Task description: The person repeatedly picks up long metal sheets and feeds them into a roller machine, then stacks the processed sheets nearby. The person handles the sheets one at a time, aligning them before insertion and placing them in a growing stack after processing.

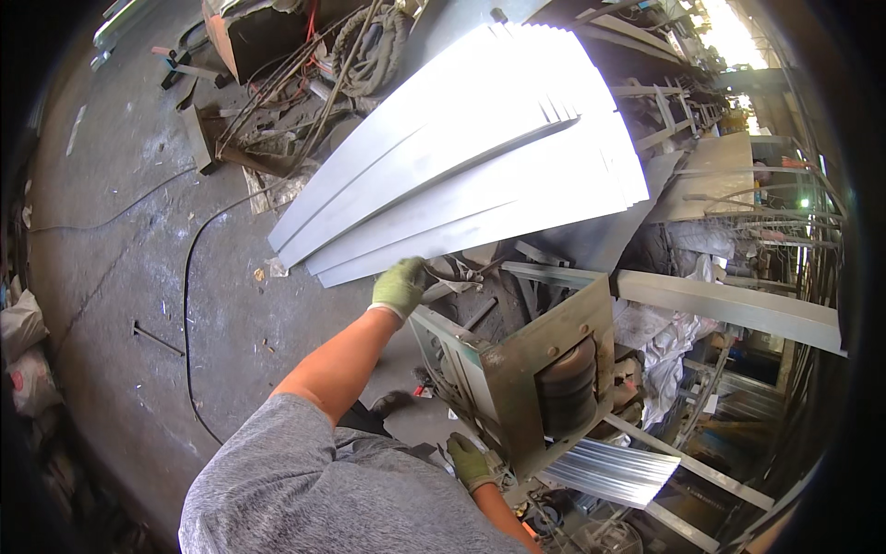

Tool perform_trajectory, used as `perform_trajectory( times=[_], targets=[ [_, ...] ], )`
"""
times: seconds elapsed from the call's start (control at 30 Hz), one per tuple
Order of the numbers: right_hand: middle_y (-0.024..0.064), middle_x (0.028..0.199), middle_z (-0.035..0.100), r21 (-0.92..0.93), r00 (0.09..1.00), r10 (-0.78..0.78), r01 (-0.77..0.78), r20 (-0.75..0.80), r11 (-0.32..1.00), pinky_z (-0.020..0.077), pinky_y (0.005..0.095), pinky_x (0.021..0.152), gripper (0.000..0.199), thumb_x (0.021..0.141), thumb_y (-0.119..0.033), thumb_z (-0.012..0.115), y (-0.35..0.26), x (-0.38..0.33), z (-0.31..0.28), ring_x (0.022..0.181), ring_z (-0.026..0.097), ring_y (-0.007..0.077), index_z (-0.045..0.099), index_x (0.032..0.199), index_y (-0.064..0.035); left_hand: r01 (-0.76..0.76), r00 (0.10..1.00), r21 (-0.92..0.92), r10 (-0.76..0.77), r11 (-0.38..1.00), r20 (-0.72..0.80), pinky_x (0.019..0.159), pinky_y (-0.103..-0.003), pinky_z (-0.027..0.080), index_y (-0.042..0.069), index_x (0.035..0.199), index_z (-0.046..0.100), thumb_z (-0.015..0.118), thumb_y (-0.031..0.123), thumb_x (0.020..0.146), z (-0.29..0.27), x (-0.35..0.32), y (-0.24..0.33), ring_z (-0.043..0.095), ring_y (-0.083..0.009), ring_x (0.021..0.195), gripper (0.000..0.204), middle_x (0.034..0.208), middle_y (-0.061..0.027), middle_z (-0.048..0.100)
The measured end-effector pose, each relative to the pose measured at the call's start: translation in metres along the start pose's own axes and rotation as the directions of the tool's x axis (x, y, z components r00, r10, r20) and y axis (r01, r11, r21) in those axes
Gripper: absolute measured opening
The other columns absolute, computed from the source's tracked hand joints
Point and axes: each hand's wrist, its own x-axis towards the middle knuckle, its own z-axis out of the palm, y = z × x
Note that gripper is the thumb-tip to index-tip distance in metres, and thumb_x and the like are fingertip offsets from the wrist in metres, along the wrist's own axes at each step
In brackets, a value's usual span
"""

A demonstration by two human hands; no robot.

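My left hand (pixel 400 287), in a green glove, is at the near edge of a fanned stack of long pale metal sheets (pixel 415 175). Its fingers are blurred and turned away, so whether they grip a sheet does not show. Lower down, my right hand (pixel 469 461), gloved in green too, is close beside a machine with a heavy metal frame (pixel 507 383). The fingers of that hand are partly hidden. A dark ribbed roller (pixel 567 388) sits in the window of the frame. Beneath it, a bright ribbed metal sheet (pixel 616 471) sticks out to the right.
A long metal beam (pixel 729 307) runs rightward from the machine. Coiled hose (pixel 367 51) and scrap lie beyond the sheets. On the concrete floor (pixel 129 268) a black cable (pixel 187 323) curves along, with a thin rod (pixel 159 339) beside it. Bags (pixel 23 332) stand at far left.
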Motion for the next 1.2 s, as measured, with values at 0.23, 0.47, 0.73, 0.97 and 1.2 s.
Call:
perform_trajectory(
  times=[0.23, 0.47, 0.73, 0.97, 1.2],
  targets=[
    [0.0201, 0.143, 0.071, 0.055, 0.999, 0.031, -0.031, 0.010, 0.998, 0.0480, 0.0370, 0.115, 0.062, 0.105, -0.045, 0.067, 0.010, 0.002, 0.001, 0.134, 0.066, 0.0285, 0.065, 0.148, -0.0014, -0.070, 0.986, 0.139, 0.048, 0.988, 0.157, 0.110, -0.051, 0.052, 0.015, 0.144, 0.066, 0.062, 0.026, 0.101, 0.000, 0.047, 0.008, 0.065, -0.0424, 0.129, 0.045, 0.142, -0.0202, 0.069],
    [0.0177, 0.135, 0.074, 0.119, 0.999, -0.036, 0.040, -0.038, 0.992, 0.0521, 0.0346, 0.107, 0.059, 0.105, -0.042, 0.066, 0.045, 0.006, 0.019, 0.120, 0.071, 0.0217, 0.065, 0.146, 0.0011, -0.022, 0.996, 0.228, 0.003, 0.973, 0.084, 0.117, -0.049, 0.048, 0.006, 0.152, 0.057, 0.065, 0.029, 0.100, -0.016, 0.051, 0.028, 0.060, -0.0438, 0.137, 0.058, 0.151, -0.0237, 0.062],
    [0.0200, 0.145, 0.070, -0.052, 0.993, -0.120, 0.119, -0.013, 0.991, 0.0465, 0.0369, 0.117, 0.056, 0.106, -0.039, 0.066, 0.074, -0.006, 0.024, 0.136, 0.064, 0.0293, 0.066, 0.145, 0.0021, -0.136, 0.982, 0.121, 0.118, 0.983, 0.147, 0.101, -0.054, 0.054, 0.014, 0.134, 0.071, 0.062, 0.031, 0.099, -0.011, -0.037, -0.036, 0.069, -0.0461, 0.117, 0.039, 0.125, -0.0237, 0.074],
    [0.0209, 0.143, 0.071, 0.191, 1.000, -0.003, 0.007, -0.021, 0.982, 0.0490, 0.0382, 0.116, 0.057, 0.105, -0.043, 0.068, 0.128, -0.009, 0.041, 0.135, 0.066, 0.0312, 0.067, 0.146, -0.0029, 0.274, 0.795, 0.561, -0.512, 0.781, 0.325, 0.113, -0.050, 0.052, 0.007, 0.137, 0.072, 0.057, 0.034, 0.099, -0.069, -0.227, -0.173, 0.066, -0.0444, 0.131, 0.048, 0.139, -0.0265, 0.070],
    [0.0179, 0.140, 0.073, 0.234, 0.996, -0.066, 0.078, -0.059, 0.969, 0.0499, 0.0381, 0.114, 0.058, 0.103, -0.045, 0.071, 0.193, -0.001, 0.051, 0.132, 0.068, 0.0287, 0.069, 0.145, -0.0045, 0.347, 0.703, 0.734, -0.680, 0.584, 0.209, 0.114, -0.049, 0.051, 0.006, 0.140, 0.071, 0.060, 0.035, 0.096, -0.114, -0.320, -0.209, 0.066, -0.0442, 0.133, 0.054, 0.141, -0.0259, 0.070]
  ],
)
